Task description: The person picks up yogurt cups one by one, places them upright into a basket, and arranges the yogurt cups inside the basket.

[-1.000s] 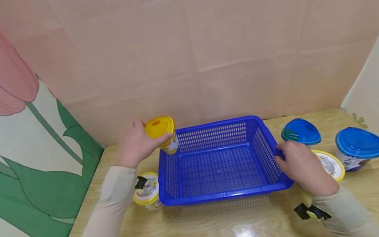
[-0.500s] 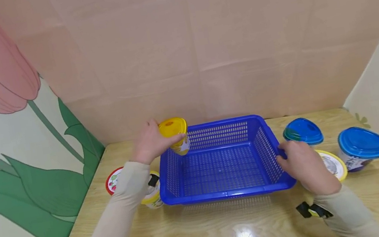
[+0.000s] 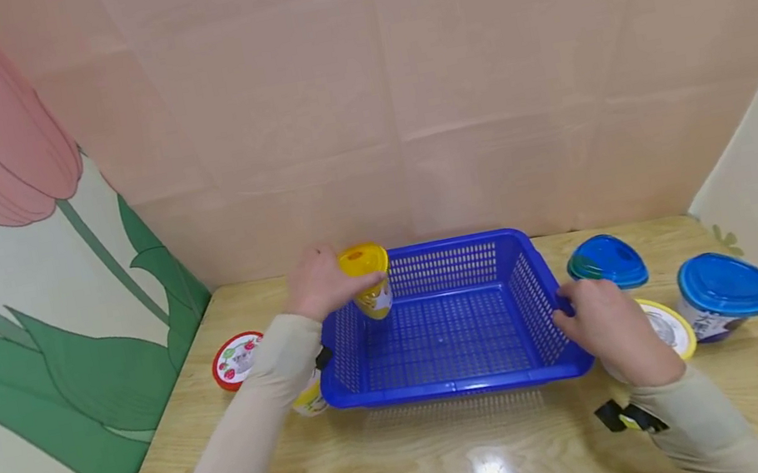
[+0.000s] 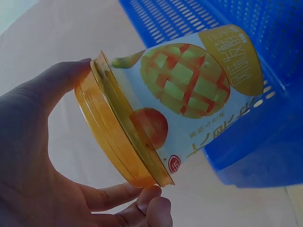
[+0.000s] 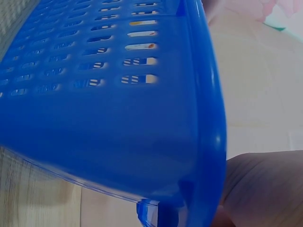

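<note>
The left hand point(image 3: 322, 284) has its thumb and fingers spread wide and curved round the lid of a yellow-lidded plastic cup point(image 4: 182, 90) printed with mango pieces, gripping it at the top. The cup lies just to the right of that palm, over the left end of a rectangular blue plastic basket point(image 3: 451, 388) with slotted walls; its long axis runs down from the held lid to the base, which points below the left hand towards the basket's inside. Whether the base touches the basket cannot be told. The right hand point(image 3: 612, 331) is well apart from the cup, across the basket, its fingers bent over the right rim and holding it; how firmly is not shown. Below the left wrist sits a yellow-and-white tub point(image 3: 310, 399), partly hidden, and left of that forearm a round red-rimmed tub point(image 3: 238, 358). Beside the right hand stand a round yellow-rimmed tub point(image 3: 672, 328), a blue-lidded tub point(image 3: 608, 262) beyond it and a larger blue-lidded tub point(image 3: 728, 285) farther right.
</note>
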Demonstrator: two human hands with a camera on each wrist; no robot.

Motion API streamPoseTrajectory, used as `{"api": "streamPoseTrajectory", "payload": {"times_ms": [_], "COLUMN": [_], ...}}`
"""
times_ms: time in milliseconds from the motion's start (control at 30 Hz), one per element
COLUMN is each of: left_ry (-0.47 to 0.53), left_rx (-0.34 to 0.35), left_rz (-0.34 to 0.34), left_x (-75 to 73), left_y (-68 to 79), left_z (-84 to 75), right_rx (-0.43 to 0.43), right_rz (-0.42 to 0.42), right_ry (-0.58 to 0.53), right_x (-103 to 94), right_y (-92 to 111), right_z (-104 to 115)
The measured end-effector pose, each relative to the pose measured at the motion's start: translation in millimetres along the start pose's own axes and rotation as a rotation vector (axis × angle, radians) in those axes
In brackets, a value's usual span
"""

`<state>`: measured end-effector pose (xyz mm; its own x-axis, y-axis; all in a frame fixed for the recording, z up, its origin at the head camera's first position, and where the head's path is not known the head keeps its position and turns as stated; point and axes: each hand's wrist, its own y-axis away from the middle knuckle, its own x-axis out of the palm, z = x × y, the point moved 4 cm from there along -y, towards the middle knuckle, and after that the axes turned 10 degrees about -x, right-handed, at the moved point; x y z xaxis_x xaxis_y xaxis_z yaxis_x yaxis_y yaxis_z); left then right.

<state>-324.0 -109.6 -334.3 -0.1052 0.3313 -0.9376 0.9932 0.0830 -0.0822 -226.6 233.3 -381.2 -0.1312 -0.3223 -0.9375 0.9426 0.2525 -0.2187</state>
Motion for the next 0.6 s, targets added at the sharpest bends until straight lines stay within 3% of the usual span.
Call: {"api": "streamPoseTrajectory", "payload": {"times_ms": [600], "left_ry": [-0.03], "left_rx": [-0.026], "left_rz": [0.055], "left_x": [24.2], "left_y": [-11.2], "left_z": [-5.5], "right_rx": [0.045], "right_rz": [0.032], "right_ry": [0.005], "right_x": [-1.4], "right_y": [0.1], "right_z": [4.6]}}
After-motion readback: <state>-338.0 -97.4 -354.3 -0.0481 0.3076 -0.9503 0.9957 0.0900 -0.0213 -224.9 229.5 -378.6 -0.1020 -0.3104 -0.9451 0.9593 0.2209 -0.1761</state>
